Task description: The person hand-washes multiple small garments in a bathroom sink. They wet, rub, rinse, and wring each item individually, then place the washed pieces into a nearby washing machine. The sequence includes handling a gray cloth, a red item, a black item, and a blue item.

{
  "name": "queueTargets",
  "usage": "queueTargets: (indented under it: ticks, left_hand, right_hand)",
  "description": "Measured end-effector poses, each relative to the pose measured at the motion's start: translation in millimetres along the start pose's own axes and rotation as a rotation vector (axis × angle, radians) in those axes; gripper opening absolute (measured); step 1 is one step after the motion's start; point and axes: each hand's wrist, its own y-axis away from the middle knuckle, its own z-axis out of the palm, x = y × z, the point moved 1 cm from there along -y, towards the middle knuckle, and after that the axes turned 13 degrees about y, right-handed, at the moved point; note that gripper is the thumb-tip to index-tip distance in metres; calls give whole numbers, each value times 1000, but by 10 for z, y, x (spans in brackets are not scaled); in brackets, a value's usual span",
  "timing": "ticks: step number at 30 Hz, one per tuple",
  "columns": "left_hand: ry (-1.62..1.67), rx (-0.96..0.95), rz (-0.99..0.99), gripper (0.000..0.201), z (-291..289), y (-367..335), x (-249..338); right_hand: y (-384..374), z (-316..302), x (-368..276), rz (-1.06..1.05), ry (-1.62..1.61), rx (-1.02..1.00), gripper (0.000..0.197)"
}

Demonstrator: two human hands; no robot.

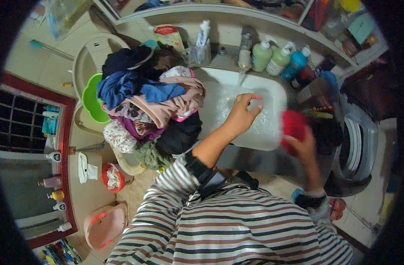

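Water runs from the faucet (244, 59) into the white rectangular sink (279, 95). My left hand (242, 115) hovers over the middle of the sink, its thumb and fingers apart and curved, with nothing between them. At the sink's right rim my right hand (304, 143) grips a red object (294, 128). Motion blurs that object, so its exact kind cannot be made out. Against the sink's left side rises a heap of clothes (162, 106) in blue, pale pink, black and patterned cloth.
Several pump bottles (279, 61) line the back right of the counter. Behind the sink stands a clear holder (197, 55) with a toothpaste tube (203, 33). A green basin (94, 98) sits left of the clothes. To the right is a round-mouthed washing machine (359, 143).
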Motion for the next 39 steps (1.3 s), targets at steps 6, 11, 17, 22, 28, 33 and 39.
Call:
queueTargets:
  ticks: [6, 11, 17, 22, 28, 33, 39]
  left_hand:
    - [24, 141, 252, 19, -1213, 431, 812]
    - [-463, 595, 440, 23, -2314, 598, 1219]
    - [-1221, 715, 312, 47, -2889, 636, 1078]
    - [-1053, 705, 180, 47, -3064, 604, 879]
    - [-992, 784, 387, 29, -3173, 680, 939]
    - [-821, 1075, 767, 26, -3335, 728, 1405]
    - [-284, 1111, 1048, 22, -3317, 1054, 2618]
  right_hand:
    - [419, -2054, 603, -234, 356, 807, 64]
    - [776, -2901, 1460, 133, 556, 906, 63]
    - [116, -1790, 400, -415, 574, 859, 52]
    - [-676, 54, -773, -550, 570, 368, 49]
    - [-818, 1640, -1434, -838, 464, -196, 41]
    - [-1022, 2214, -1715, -936, 418, -203, 41]
    - [-1085, 2322, -1877, -810, 289, -349, 48]
